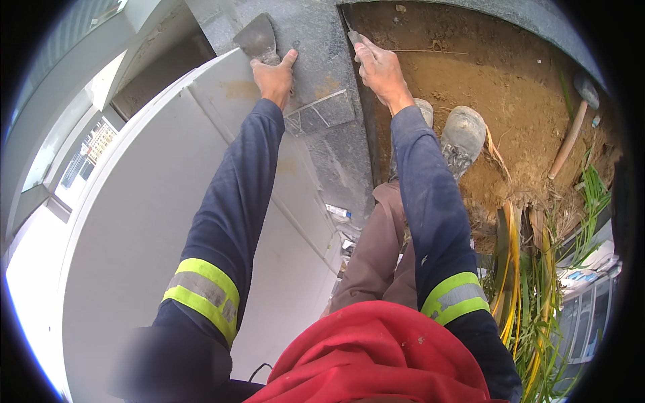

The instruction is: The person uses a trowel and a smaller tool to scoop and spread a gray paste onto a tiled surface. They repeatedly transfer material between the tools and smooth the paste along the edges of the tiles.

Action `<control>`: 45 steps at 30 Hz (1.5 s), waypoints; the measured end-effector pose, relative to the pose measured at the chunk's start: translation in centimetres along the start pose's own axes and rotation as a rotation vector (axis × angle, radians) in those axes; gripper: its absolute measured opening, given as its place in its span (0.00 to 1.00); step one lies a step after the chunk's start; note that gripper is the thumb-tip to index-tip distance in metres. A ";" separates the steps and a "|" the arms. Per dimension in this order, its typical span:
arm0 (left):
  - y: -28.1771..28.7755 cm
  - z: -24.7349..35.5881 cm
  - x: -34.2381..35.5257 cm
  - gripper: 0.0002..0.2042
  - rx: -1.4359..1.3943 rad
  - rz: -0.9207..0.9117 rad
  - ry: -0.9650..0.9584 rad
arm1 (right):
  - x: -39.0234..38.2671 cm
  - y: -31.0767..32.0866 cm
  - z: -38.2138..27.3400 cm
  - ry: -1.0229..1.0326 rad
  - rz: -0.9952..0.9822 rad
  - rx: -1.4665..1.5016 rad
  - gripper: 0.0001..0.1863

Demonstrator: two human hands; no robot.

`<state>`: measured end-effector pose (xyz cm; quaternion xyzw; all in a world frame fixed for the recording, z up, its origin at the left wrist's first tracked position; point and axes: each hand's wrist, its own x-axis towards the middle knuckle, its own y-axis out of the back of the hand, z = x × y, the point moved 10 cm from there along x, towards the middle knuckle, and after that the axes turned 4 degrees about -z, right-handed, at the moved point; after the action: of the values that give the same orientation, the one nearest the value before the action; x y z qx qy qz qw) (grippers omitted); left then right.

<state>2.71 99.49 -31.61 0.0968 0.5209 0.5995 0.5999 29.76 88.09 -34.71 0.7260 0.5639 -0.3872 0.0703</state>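
Note:
My left hand (274, 79) grips a wide-bladed putty knife (258, 39) at the far edge of a grey panel, beside the grey stone ledge (316, 57). Its blade points away from me, and the thumb sticks out to the right. My right hand (384, 72) is closed around the grey handle of a narrow tool (355, 37) over the ledge's right edge, where the stone meets the soil. The thin blade is seen almost edge-on, so its exact kind is unclear. Fingers hide part of both handles.
Bare brown soil (463, 80) fills the bed at right, where my boots (463, 134) stand. A wooden-handled hammer (570, 138) leans at the far right, above leafy plants (537, 302). Left is the large grey panel (154, 221); a white tube (338, 211) lies on the ledge.

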 end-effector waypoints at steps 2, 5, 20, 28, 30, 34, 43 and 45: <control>0.3 -0.5 0.4 0.38 -0.008 -0.009 0.005 | 0.1 0.4 -1.1 0.043 -0.051 -0.174 0.28; -0.8 2.3 -1.9 0.40 -0.108 -0.072 0.126 | -0.2 2.6 -2.7 0.050 -0.084 -0.303 0.28; -0.7 1.9 -1.3 0.34 -0.189 -0.136 0.145 | 0.9 1.8 0.0 0.199 0.089 -0.198 0.28; -0.1 1.6 -1.1 0.38 -0.131 -0.120 0.135 | 0.6 2.8 -0.8 0.104 -0.017 -0.256 0.29; 0.1 1.3 -0.9 0.39 -0.139 -0.107 0.112 | -0.5 3.3 -0.7 -0.002 -0.039 -0.226 0.29; -0.6 1.8 -1.3 0.35 -0.174 -0.121 0.140 | -0.3 3.3 -0.3 -0.022 0.034 -0.025 0.28; 0.3 2.2 -1.1 0.34 0.081 -0.119 0.100 | -6.9 6.0 -2.4 -0.005 -0.134 -0.535 0.28; 0.8 3.0 -2.1 0.35 0.237 -0.061 -0.022 | -11.6 8.2 -3.8 -0.046 -0.118 -0.492 0.29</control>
<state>5.00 99.51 -28.62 0.1576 0.5841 0.5142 0.6080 38.00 78.44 -27.37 0.6438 0.6809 -0.2583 0.2347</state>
